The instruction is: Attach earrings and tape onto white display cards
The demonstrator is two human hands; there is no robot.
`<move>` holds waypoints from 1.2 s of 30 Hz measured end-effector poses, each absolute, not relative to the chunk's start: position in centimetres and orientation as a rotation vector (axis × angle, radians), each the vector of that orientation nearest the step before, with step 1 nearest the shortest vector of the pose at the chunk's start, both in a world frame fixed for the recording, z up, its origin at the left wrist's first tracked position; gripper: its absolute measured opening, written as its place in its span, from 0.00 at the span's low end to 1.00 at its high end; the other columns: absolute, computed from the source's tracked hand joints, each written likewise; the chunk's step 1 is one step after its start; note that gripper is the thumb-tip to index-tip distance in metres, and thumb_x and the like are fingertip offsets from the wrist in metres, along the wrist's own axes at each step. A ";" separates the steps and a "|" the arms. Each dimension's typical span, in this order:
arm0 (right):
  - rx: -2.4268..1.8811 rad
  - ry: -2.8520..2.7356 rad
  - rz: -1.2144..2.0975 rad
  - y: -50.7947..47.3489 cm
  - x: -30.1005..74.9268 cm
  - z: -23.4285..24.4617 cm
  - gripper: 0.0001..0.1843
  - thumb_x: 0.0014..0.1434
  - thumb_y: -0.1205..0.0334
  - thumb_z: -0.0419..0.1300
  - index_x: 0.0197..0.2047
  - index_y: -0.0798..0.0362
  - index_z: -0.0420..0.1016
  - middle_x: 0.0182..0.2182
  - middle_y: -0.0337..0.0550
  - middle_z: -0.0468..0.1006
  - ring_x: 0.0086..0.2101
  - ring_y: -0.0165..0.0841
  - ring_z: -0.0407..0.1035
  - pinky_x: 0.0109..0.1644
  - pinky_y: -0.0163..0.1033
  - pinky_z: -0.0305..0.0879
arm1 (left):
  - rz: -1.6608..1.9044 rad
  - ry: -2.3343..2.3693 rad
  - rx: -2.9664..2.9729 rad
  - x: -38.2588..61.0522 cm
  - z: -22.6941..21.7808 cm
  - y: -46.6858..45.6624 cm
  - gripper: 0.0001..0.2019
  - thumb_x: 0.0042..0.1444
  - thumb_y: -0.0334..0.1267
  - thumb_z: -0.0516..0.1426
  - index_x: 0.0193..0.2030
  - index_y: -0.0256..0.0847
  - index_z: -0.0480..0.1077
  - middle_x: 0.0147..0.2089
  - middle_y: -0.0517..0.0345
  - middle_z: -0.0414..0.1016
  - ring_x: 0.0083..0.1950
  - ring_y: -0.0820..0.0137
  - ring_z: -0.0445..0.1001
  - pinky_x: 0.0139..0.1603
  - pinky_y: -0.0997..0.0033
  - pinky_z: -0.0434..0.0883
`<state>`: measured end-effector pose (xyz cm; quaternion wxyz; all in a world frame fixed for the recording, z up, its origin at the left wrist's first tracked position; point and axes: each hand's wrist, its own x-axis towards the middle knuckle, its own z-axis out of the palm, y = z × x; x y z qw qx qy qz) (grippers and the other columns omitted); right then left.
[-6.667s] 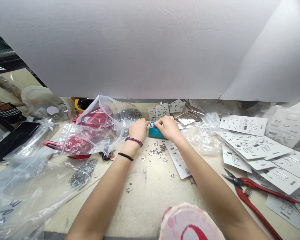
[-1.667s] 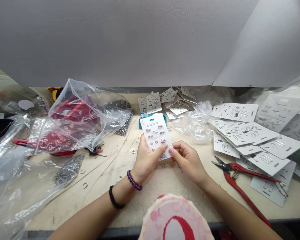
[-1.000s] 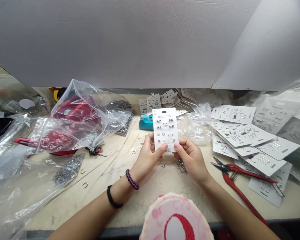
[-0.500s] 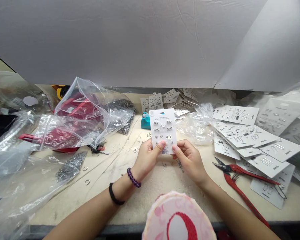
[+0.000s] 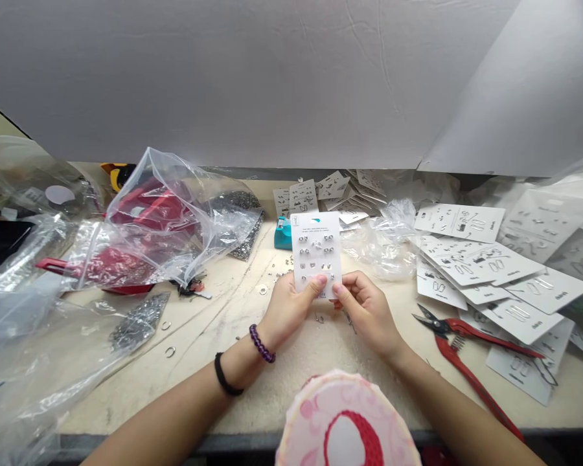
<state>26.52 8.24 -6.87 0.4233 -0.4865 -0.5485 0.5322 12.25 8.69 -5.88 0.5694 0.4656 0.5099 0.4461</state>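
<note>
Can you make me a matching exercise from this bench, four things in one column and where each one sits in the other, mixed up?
Things:
1. earring card
2. red snips
3. teal block
4. clear bag with red items

Places:
A. on the table by the person's right arm
B. left part of the table
C. held upright in both hands
D. on the table behind the held card

Pairs: 1-C, 2-A, 3-D, 4-B
</note>
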 end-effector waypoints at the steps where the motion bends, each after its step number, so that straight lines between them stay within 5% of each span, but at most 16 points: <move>1: -1.216 -1.363 1.343 8.3 26.5 -6.9 0.12 0.55 0.53 0.56 0.34 0.54 0.66 0.25 0.39 0.72 0.27 0.28 0.66 0.30 0.34 0.64 | 1.046 1.205 1.082 12.3 -5.9 8.7 0.16 0.50 0.46 0.57 0.36 0.33 0.72 0.36 0.51 0.76 0.37 0.65 0.72 0.38 0.70 0.69; 7: -1.221 -1.305 1.385 8.4 26.5 -6.6 0.14 0.54 0.51 0.57 0.34 0.54 0.66 0.28 0.41 0.73 0.28 0.29 0.67 0.31 0.35 0.66 | 1.099 1.157 0.933 12.5 -5.6 8.7 0.19 0.50 0.51 0.54 0.33 0.34 0.72 0.30 0.53 0.76 0.34 0.66 0.73 0.37 0.69 0.69; 27: -1.209 -1.349 1.370 8.2 26.5 -6.8 0.13 0.55 0.52 0.55 0.35 0.54 0.66 0.25 0.39 0.72 0.28 0.29 0.67 0.30 0.34 0.63 | 1.067 1.270 0.931 12.6 -5.5 8.7 0.13 0.43 0.42 0.60 0.31 0.33 0.71 0.31 0.53 0.75 0.29 0.70 0.71 0.28 0.75 0.67; 36: -1.205 -1.360 1.373 8.1 26.3 -6.9 0.12 0.57 0.54 0.55 0.35 0.54 0.66 0.26 0.39 0.71 0.27 0.28 0.66 0.30 0.33 0.62 | 1.069 1.264 1.005 12.5 -5.8 8.9 0.13 0.44 0.42 0.59 0.32 0.33 0.73 0.33 0.51 0.77 0.32 0.67 0.73 0.32 0.71 0.69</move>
